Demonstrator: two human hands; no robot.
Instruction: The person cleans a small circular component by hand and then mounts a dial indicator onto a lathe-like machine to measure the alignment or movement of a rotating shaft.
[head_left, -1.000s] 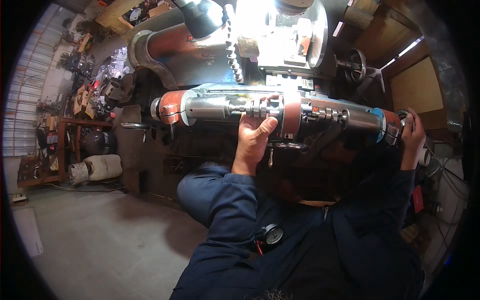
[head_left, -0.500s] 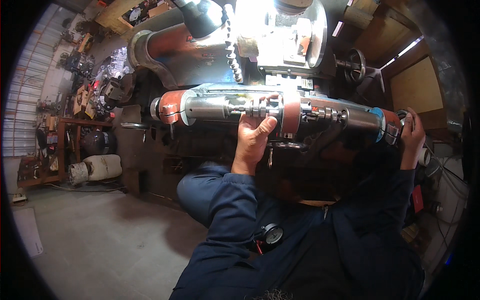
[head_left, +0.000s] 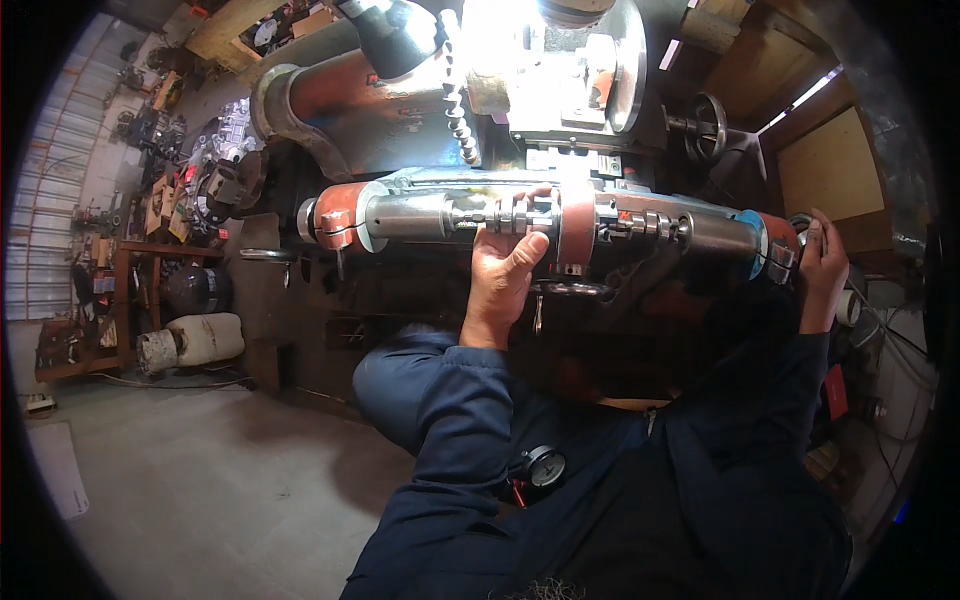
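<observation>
A shiny camshaft (head_left: 652, 225) lies across the machine between a left steel spindle (head_left: 412, 215) and a right steel spindle (head_left: 722, 237). My left hand (head_left: 498, 278) is closed round its left part, thumb in front and fingers behind. Just right of that hand, a red-brown ring support (head_left: 577, 222) encircles the shaft. At the machine's far right end, my right hand (head_left: 824, 265) curls its fingers over a round metal knob (head_left: 801, 224) beside the red end housing (head_left: 779, 246). The knob is mostly hidden by the fingers.
Behind the shaft stand a big grinding wheel (head_left: 628, 70), a dark lamp (head_left: 393, 40) and a segmented hose (head_left: 456, 115). Handwheels (head_left: 570, 289) jut out in front. A dial gauge (head_left: 545, 466) sits against my jacket. A gas cylinder (head_left: 205, 342) lies at left.
The whole view has shifted very slightly. Both hands keep their places on the camshaft and the knob.
</observation>
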